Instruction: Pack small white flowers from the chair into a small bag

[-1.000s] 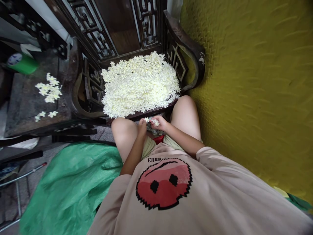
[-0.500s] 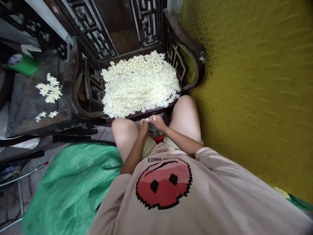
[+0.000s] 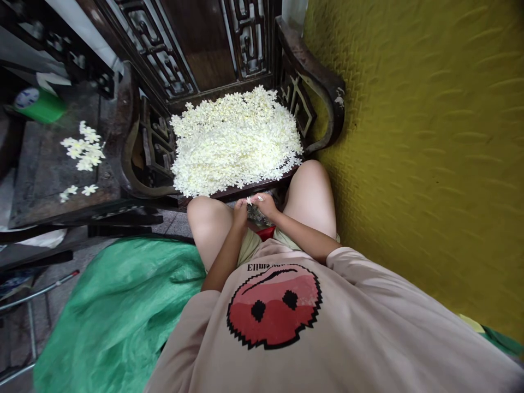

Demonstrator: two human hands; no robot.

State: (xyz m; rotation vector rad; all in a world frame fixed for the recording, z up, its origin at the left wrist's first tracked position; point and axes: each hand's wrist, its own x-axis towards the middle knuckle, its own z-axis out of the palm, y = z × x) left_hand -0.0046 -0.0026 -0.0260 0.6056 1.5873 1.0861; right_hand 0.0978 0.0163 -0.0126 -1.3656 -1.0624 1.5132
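Observation:
Between my knees, my left hand (image 3: 240, 213) and my right hand (image 3: 265, 205) come close together, fingers closed. A small white flower (image 3: 249, 201) is pinched at the fingertips of my left hand, touching or nearly touching the right fingers. Another white flower (image 3: 260, 198) shows at the fingers of my right hand. Just beyond them, a thick heap of white flowers (image 3: 237, 142) covers the seat of a dark carved wooden chair (image 3: 338, 101). Whether a stem or thread joins the two held flowers is too small to make out.
At left, a dark wooden surface (image 3: 36, 180) bears a cluster of white flowers (image 3: 84, 147) and a green roll (image 3: 45, 106). A large green sack (image 3: 123, 311) lies at my left side. The yellow textured wall (image 3: 409, 164) stands close on my right.
Both hands stay between my knees. The flower at my left fingertips has shifted slightly right, closer to my right fingers. The heap looks the same.

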